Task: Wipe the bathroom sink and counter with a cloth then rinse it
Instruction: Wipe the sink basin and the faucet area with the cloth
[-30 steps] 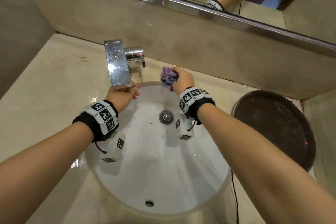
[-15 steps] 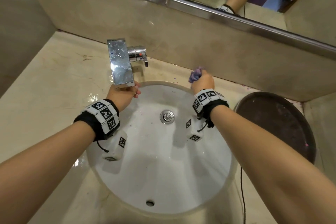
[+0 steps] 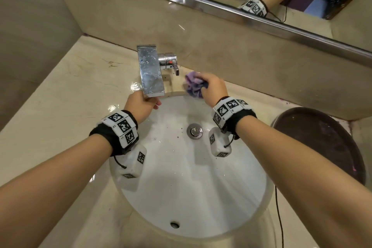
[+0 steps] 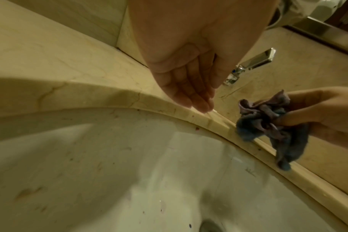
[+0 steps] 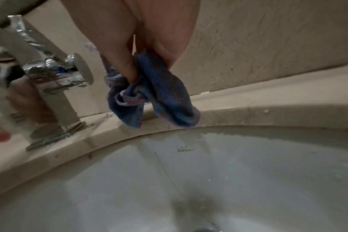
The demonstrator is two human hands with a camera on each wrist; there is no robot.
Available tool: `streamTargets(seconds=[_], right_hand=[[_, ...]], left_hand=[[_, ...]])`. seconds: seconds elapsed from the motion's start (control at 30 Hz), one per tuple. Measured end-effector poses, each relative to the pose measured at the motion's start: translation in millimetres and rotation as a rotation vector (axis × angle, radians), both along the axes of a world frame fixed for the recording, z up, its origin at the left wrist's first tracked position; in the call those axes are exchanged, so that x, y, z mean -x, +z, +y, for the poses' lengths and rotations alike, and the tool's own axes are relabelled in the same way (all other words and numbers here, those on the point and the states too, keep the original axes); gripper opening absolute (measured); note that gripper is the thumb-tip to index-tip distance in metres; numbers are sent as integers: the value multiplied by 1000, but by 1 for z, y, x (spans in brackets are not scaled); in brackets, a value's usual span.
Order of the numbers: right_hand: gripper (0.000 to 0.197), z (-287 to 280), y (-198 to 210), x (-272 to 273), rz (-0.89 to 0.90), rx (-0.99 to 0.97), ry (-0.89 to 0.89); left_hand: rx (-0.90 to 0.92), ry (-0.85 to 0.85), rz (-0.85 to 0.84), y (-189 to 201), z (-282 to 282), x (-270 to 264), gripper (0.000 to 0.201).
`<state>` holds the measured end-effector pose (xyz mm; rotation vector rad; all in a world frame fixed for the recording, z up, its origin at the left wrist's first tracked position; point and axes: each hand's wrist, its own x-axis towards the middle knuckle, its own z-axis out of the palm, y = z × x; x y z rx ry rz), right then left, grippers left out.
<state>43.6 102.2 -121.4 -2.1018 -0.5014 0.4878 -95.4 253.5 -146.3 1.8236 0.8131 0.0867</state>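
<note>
Purple cloth (image 3: 194, 84) bunched in right hand (image 3: 214, 90); bluer wrist-side.

Beige marble counter (image 3: 66, 94) with darker veins, wet and shiny just left of the basin. Round white sink (image 3: 193, 197) sunk into it (dark specks around the drain). Chrome faucet (image 3: 151, 70) mounted on the rim at 12 o'clock. Dark round tray (image 3: 322, 143) at 3 o'clock, just beside the bowl, tucked into the corner.
</note>
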Motion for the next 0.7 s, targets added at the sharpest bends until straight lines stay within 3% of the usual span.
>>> streamTargets(seconds=[0.1,0.23,0.4,0.53,0.7], right_hand=[[48,17,-6,-9,-103,60,-42],[47,46,-11,-13,-215,252,74],[43,65,-23,-5,-263,292,48],[62,75,-25,-8,-289,358,138],[42,67,-10,-15,-190,322,228]], left_hand=[[-45,-21,-8,3,2,6,17],[-69,-19,-45,3,14,17,17],[-1,55,-120,2,28,25,32],[19,58,-131,-1,36,30,32],[4,92,-99,-7,38,31,34]])
